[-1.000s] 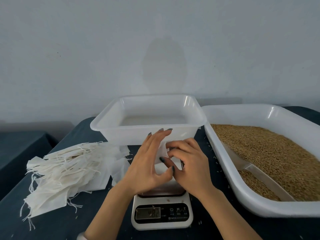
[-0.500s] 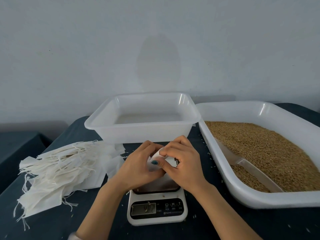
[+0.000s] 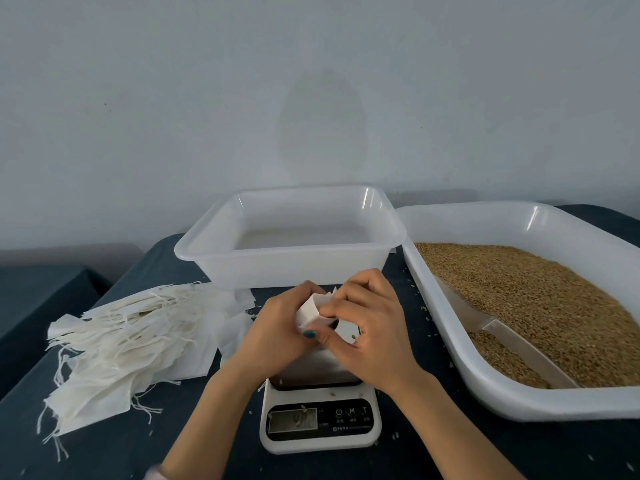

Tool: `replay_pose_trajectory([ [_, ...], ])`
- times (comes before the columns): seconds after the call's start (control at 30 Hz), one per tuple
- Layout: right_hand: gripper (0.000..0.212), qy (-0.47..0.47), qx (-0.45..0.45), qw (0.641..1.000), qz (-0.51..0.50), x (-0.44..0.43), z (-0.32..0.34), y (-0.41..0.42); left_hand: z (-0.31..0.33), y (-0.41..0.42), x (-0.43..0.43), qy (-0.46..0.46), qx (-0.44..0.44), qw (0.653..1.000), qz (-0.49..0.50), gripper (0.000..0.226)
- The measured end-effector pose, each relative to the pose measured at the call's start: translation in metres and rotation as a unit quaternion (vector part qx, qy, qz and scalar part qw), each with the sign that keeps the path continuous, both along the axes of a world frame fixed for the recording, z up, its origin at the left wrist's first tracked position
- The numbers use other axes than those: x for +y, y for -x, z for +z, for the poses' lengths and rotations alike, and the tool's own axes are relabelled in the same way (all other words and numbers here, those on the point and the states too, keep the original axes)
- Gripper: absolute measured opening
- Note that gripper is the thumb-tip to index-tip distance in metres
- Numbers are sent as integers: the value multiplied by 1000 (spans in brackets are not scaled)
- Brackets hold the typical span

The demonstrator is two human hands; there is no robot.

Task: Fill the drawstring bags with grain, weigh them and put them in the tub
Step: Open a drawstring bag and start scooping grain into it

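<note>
Fingers [image 3: 348, 289] of right hand [image 3: 372, 329] curled, pinching crumpled top of soft white drawstring bag [image 3: 311, 308]. Left hand [image 3: 277, 327] wraps bag's side, thumb pressed on front. Bag sits between both palms, above scale [image 3: 320, 422]; whether it touches the steel platform cannot be told.

Behind fingers: square translucent plastic tub [image 3: 294, 270]. Right of fingers: large white tray [image 3: 519, 405] of granular golden-brown grain [image 3: 540, 299], flat scoop [image 3: 502, 332] half-buried. Left of fingers: fanned pile of flat fabric bags [image 3: 138, 336], strings loose.
</note>
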State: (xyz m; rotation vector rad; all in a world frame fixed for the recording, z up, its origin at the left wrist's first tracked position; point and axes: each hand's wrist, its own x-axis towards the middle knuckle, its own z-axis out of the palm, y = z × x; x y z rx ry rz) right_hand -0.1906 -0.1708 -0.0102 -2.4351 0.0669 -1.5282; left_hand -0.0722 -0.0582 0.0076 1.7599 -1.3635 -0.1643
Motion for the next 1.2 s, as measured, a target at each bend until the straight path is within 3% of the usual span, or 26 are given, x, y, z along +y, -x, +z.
replay_pose_trajectory([
  [0.23,12,23,4,1000,6,-1,-2,-1,-3,-3,-2,-8,-78,996,42,27],
  [0.33,17,39,23,999,-29,3,1,3,-3,-4,-1,-10,-62,997,48,38],
  [0.5,21,-9,45,998,-40,40,22,19,1,0,2,22,-41,998,50,26],
  [0.67,22,101,144,981,-83,60,62,53,-3,-3,-1,22,-52,996,70,21],
  [0.77,18,31,192,966,-171,14,100,84,-7,-5,-2,20,-23,994,107,35],
  [0.83,16,-45,345,899,-267,-29,115,107,-9,-6,-2,17,-15,994,109,37],
  [0.9,26,-91,548,765,-327,-65,115,124,-10,-5,-2,18,-14,994,110,37],
  [0.97,37,-106,675,652,-330,-84,104,129,-9,-5,-2,17,-16,993,116,36],
  [1.0,36,-109,694,632,-328,-89,96,129,-9,-4,-2,17,-15,993,118,35],
  [1.2,21,-74,691,627,-351,-95,76,126,-10,-3,-2,16,-14,993,117,34],
])
